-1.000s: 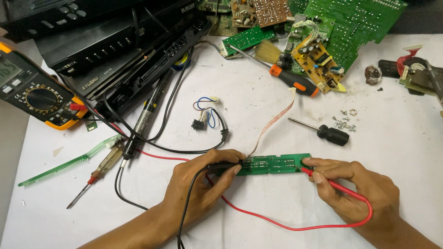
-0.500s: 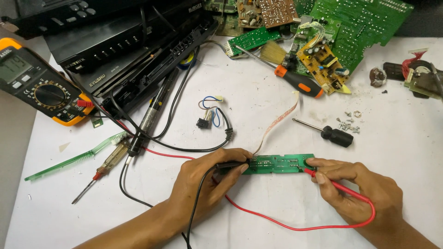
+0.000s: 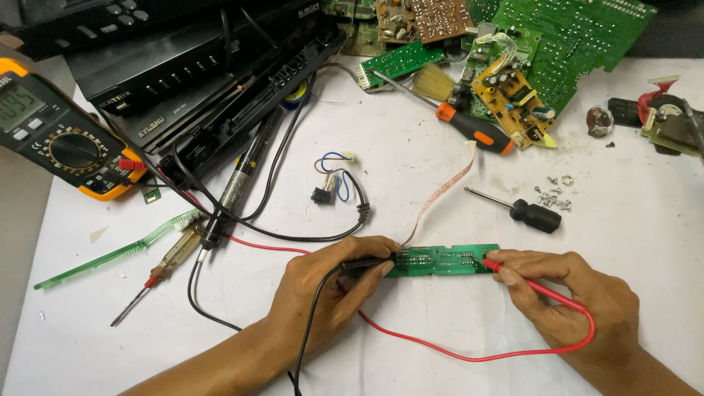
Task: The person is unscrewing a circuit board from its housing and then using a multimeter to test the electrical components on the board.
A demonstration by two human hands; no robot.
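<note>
A narrow green circuit board [image 3: 444, 259] lies flat on the white table cover, with a flat ribbon cable [image 3: 444, 192] running up from its left end. My left hand [image 3: 330, 282] grips a black test probe [image 3: 364, 262] and presses its tip on the board's left end. My right hand [image 3: 565, 297] holds a red test probe [image 3: 524, 282] with its tip on the board's right end. The red lead [image 3: 455, 355] loops below the board. Both leads run back to a yellow and black multimeter [image 3: 59, 136] at the far left.
A black device casing [image 3: 198, 73] sits at the back left. Several circuit boards [image 3: 557, 44] are piled at the back right. Two screwdrivers [image 3: 517, 211], [image 3: 469, 130], loose screws [image 3: 554, 192], a soldering iron [image 3: 238, 183], a green toothbrush [image 3: 117, 251] and a small wired switch [image 3: 330, 183] lie around.
Both hands and the probes stay on the board. The view has shifted slightly; nothing else has moved.
</note>
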